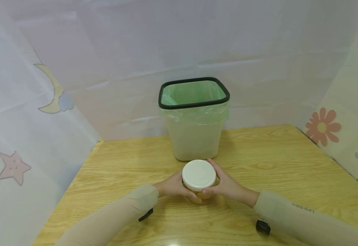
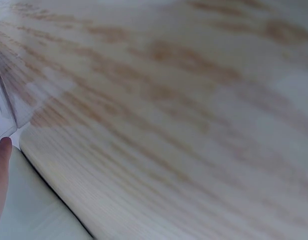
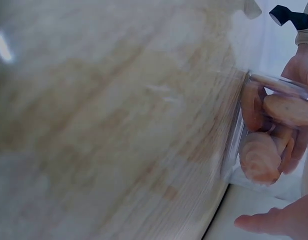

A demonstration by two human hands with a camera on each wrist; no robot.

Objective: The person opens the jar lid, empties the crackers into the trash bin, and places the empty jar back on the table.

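While your left hand [image 1: 175, 185] and right hand [image 1: 227, 185] curl round the white-lidded jar [image 1: 198, 178], parted to its width, at six o'clock from the bin [image 1: 194, 135], uneven squeezing could make its smooth sides slip.

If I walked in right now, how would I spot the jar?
On the wooden table, find the black-rimmed wastebasket. In front of it, in the grip of the left hand and right hand, is the jar. Unlike the open wastebasket, it has a round white lid, clear walls and brown pieces inside.
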